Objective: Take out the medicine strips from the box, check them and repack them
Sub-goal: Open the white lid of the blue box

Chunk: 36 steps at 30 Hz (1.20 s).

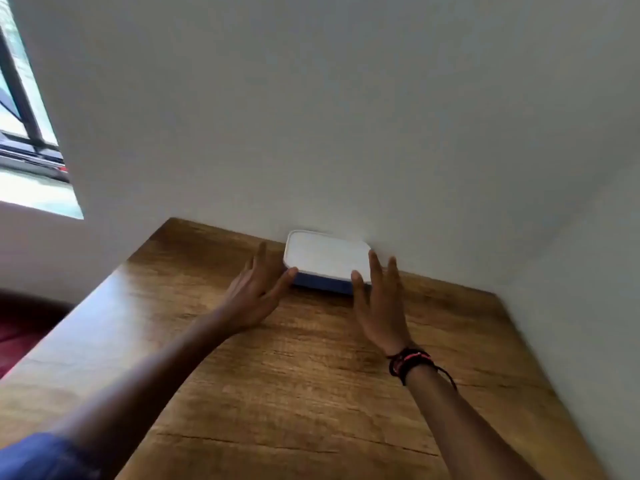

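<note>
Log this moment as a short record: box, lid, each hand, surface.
box: blue base, at the table's far edge by the wall
lid: white, on, closed
left hand: open, thumb tip at box's left corner
right hand: open, thumb on box's right front edge
surface: wooden table
strips: none visible

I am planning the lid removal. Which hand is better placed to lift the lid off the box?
Probably the right hand: its thumb already rests on the white lid at the box's near right corner, fingers alongside. The left hand only touches the left corner with spread fingers, suited to steadying.
</note>
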{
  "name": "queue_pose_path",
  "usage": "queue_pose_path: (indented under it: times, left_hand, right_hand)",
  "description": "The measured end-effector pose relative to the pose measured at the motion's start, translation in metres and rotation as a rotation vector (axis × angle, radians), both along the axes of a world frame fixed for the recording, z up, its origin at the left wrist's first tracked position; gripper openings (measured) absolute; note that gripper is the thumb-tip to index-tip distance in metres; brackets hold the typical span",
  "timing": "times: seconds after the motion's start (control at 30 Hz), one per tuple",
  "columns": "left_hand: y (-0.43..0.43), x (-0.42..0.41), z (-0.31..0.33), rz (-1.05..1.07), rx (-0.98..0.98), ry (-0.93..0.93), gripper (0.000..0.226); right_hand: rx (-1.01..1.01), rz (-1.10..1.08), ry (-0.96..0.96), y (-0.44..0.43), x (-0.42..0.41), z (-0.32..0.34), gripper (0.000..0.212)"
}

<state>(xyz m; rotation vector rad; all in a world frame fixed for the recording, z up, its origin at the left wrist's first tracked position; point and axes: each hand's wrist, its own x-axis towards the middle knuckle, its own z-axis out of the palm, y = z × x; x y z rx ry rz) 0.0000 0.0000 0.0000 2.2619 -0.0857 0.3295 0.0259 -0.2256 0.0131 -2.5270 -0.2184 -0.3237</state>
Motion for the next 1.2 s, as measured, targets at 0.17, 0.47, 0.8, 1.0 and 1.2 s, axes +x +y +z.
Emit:
queue_pose_path:
  times: [0.17, 0.47, 0.8, 1.0, 1.2]
  left_hand:
    - [0.001, 0.018, -0.016, -0.127, -0.006, 0.069, 0.07]
    - [-0.002, -0.053, 0.009, -0.149, 0.004, -0.233, 0.048]
    - [-0.016, -0.183, 0.001, -0.209, -0.091, -0.32, 0.056]
    - [-0.013, -0.213, -0.006, -0.224, -0.024, -0.246, 0.063]
    - [-0.003, -0.207, -0.02, -0.218, 0.012, 0.003, 0.063]
  right_hand:
    - [0.134, 0.07, 0.068, 0.001, 0.021, -0.016, 0.062]
    - [0.279, 0.09, -0.259, 0.008, -0.044, -0.007, 0.053]
    - [0.204, 0.147, -0.399, -0.014, -0.17, 0.014, 0.06]
    - [0.211, 0.126, -0.391, -0.024, -0.208, 0.001, 0.06]
    - [0.191, 0.125, -0.304, -0.03, -0.215, -0.012, 0.057]
